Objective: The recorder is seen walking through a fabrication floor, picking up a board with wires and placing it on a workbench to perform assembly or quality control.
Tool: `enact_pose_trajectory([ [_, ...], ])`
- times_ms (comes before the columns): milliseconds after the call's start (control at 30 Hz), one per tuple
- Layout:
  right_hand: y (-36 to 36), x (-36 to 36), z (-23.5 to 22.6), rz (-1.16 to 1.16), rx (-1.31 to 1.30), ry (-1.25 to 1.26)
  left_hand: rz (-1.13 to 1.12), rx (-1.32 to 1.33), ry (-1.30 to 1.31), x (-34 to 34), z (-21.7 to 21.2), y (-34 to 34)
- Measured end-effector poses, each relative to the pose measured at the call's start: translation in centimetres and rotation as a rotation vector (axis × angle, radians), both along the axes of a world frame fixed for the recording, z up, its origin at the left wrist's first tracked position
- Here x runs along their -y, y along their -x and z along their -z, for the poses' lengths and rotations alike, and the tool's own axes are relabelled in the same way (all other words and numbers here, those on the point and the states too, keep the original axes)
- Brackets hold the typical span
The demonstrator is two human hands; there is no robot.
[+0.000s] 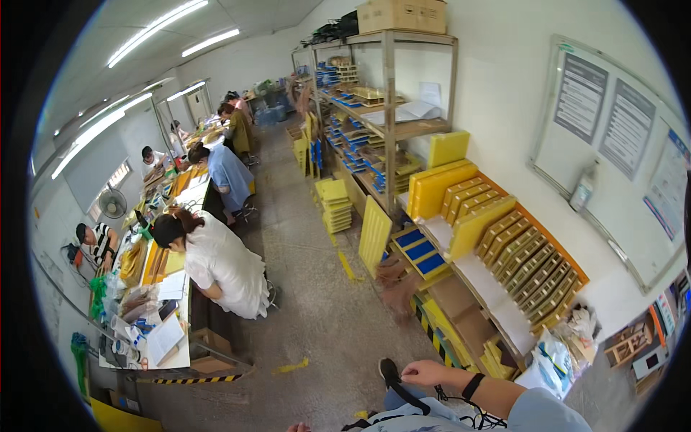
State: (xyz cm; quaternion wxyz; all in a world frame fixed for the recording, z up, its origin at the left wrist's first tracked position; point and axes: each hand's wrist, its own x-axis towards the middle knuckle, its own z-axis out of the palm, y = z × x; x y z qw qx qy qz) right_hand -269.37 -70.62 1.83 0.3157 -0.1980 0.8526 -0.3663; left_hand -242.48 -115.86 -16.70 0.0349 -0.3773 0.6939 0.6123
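My right hand (pixel 425 372) hangs near my body at the lower middle, fingers loosely curled, with nothing seen in it. A black band (pixel 473 387) circles that wrist. Dark cables (pixel 471 414) dangle beneath the forearm, and a dark shoe (pixel 389 371) shows just left of the fingers. Only a bit of my left hand (pixel 299 427) peeks over the lower edge; its fingers are mostly cut off. Nearest to my right hand are low shelves with yellow panels (pixel 440 327). Above them, several yellow slotted frames (pixel 529 263) stand in a row on a slanted rack.
An aisle (pixel 309 288) runs ahead between the shelving (pixel 389 122) and a long workbench (pixel 180 288). Several people sit there, the nearest in a white top (pixel 227 266). Stacked yellow trays (pixel 333 204) and a leaning yellow panel (pixel 375 234) edge the aisle. Plastic bags (pixel 554 356) lie at right.
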Motion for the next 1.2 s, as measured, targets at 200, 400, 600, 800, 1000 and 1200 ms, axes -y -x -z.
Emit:
enact_pose_trajectory([
  [200,11.0,4.9,5.2,-0.042,0.167,0.075,0.087,0.256,0.014,0.4,1.6,1.3],
  [400,23.0,1.7,13.7,-0.007,0.374,0.269,0.315,0.675,0.201,-6.2,-0.9,9.9],
  [600,32.0,11.5,7.9,-0.155,0.616,0.153,-0.184,0.525,0.091,-12.4,-3.1,9.7],
  [800,34.5,20.6,5.7,-0.308,0.415,0.127,0.011,0.526,0.288,-15.4,4.6,6.4],
  [1000,29.6,23.1,3.7,-0.493,0.517,-0.008,-0.352,0.687,-0.019,-20.4,5.3,2.4],
  [1200,28.8,22.6,5.3,-0.555,0.464,-0.045,-0.463,0.700,-0.235,-20.6,2.1,1.7],
])
